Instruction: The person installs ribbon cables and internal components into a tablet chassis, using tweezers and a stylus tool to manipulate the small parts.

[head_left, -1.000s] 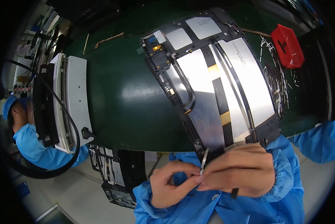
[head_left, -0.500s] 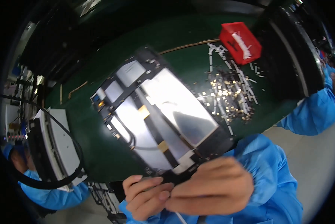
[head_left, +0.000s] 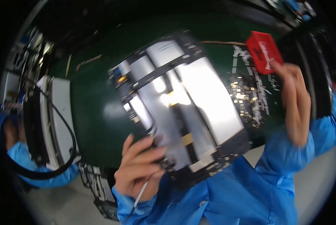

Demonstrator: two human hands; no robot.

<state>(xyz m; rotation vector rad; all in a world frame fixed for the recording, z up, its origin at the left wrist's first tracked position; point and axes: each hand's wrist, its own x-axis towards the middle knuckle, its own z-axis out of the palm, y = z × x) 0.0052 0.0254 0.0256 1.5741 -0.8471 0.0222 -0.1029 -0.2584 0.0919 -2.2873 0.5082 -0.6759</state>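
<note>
My left hand (head_left: 140, 167) grips the lower left edge of an opened tablet (head_left: 175, 138), its fingers closed on the frame. Silver battery panels, black flat cables and yellow tape show on the tablet, which is tilted above the table. A thin white stick (head_left: 141, 193) pokes out below the same hand. Over at the right, my right hand (head_left: 296, 103) has its fingertips at the near side of a red bin (head_left: 255, 56) with white strips (head_left: 264, 52) in it. Motion blurs those fingers, so whether they pinch anything is unclear.
Small gold and dark parts (head_left: 246, 99) lie heaped with white strips on the green table (head_left: 100, 101). A black cable (head_left: 68, 131) loops at the left before a white panel (head_left: 61, 101). Another person's blue sleeve (head_left: 44, 176) shows at far left.
My right hand has left the tablet's lower edge and moved up and right to the red bin. The left hand has shifted up onto the tablet's left edge. The view has shifted too.
</note>
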